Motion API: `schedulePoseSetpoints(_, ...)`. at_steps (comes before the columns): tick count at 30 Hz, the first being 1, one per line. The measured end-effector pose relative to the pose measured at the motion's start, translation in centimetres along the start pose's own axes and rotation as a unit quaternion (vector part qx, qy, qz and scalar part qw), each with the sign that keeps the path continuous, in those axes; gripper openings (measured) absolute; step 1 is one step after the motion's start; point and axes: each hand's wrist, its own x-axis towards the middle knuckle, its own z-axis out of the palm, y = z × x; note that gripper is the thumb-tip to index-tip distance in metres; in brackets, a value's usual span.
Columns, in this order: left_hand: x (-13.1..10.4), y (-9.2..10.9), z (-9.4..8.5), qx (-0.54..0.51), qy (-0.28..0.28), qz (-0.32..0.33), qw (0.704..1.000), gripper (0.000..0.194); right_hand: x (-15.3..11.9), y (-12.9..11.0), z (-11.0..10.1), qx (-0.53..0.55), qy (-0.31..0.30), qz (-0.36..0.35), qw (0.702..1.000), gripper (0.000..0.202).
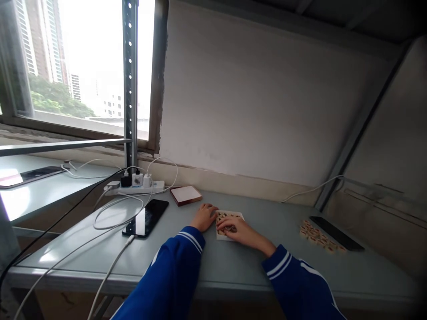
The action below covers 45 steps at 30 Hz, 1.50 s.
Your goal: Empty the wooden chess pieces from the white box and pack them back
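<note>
A small white box (224,237) holds round wooden Chinese chess pieces (229,214) with dark characters on them. My left hand (204,217) rests on the table at the box's left side, fingers a little apart and bent towards its edge. Over the box, my right hand (243,232) reaches in from the right with its fingers curled together down on the pieces. Its fingertips are partly hidden, so what they pinch is unclear. More round pieces (318,236) lie loose in a cluster on the right of the table.
A dark red lid or shallow box (186,195) lies behind my left hand. On the left a phone (147,218) is plugged into a white cable. Chargers fill a power strip (155,186) by the metal post. A dark flat slab (336,233) lies beside the loose pieces.
</note>
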Motion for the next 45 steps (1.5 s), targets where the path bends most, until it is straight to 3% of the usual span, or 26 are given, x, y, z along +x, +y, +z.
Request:
schedulePoseSetpoints(5, 0.3, -0.4, 0.3, -0.004, 0.000, 0.007, 1.000, 0.038, -1.0, -0.2, -0.3, -0.002, 0.007, 0.043, 0.999, 0.018)
schedulePoseSetpoints(9, 0.3, -0.4, 0.3, -0.009, -0.012, -0.004, 1.000, 0.038, -1.1, 0.8, -0.8, 0.029, 0.074, 0.079, 0.994, 0.015)
schedulePoseSetpoints(13, 0.2, -0.4, 0.2, -0.009, -0.008, 0.001, 1.000, 0.039, -3.2, 5.2, -2.9, -0.054, 0.193, 0.109, 0.974, 0.019)
schedulePoseSetpoints(15, 0.2, -0.4, 0.2, -0.010, -0.007, 0.003, 1.000, 0.039, -5.5, 8.1, -4.1, -0.134, 0.221, 0.152, 0.954, 0.022)
schedulePoseSetpoints(20, 0.3, -0.2, 0.0, -0.013, -0.015, 0.000, 1.000, 0.038, -12.3, 13.8, -7.3, -0.363, 0.148, 0.275, 0.878, 0.028)
schedulePoseSetpoints(23, 0.2, 0.1, -0.2, -0.018, -0.017, -0.002, 1.000, 0.038, -14.6, 14.7, -9.1, -0.481, 0.076, 0.296, 0.821, 0.030)
schedulePoseSetpoints(26, 0.0, 0.3, -0.4, -0.025, -0.017, -0.006, 1.000, 0.038, -14.3, 14.2, -9.7, -0.523, 0.059, 0.317, 0.789, 0.031)
schedulePoseSetpoints(28, 0.0, 0.3, -0.5, -0.030, -0.019, -0.010, 0.999, 0.039, -12.6, 13.0, -9.2, -0.504, 0.087, 0.308, 0.802, 0.029)
schedulePoseSetpoints(30, 0.0, 0.4, -0.5, -0.031, -0.024, -0.017, 0.999, 0.039, -9.9, 11.3, -8.0, -0.436, 0.103, 0.259, 0.856, 0.031)
schedulePoseSetpoints(32, 0.0, 0.4, -0.6, -0.027, -0.027, -0.022, 0.999, 0.039, -6.7, 9.2, -6.6, -0.343, 0.080, 0.174, 0.920, 0.034)
schedulePoseSetpoints(34, 0.0, 0.4, -0.5, -0.023, -0.026, -0.022, 0.999, 0.039, -4.0, 7.3, -5.1, -0.306, 0.043, 0.103, 0.945, 0.029)
schedulePoseSetpoints(38, 0.0, 0.4, -0.4, -0.022, -0.028, -0.021, 0.999, 0.039, -1.2, 5.8, -3.1, -0.348, 0.013, 0.086, 0.933, 0.024)
schedulePoseSetpoints(42, 0.0, 0.3, -0.3, -0.022, -0.034, -0.023, 0.999, 0.039, -1.3, 6.6, -2.7, -0.380, 0.025, 0.100, 0.919, 0.024)
schedulePoseSetpoints(45, 0.0, 0.4, -0.4, -0.021, -0.035, -0.021, 0.999, 0.040, -1.6, 7.1, -2.9, -0.352, 0.039, 0.128, 0.926, 0.021)
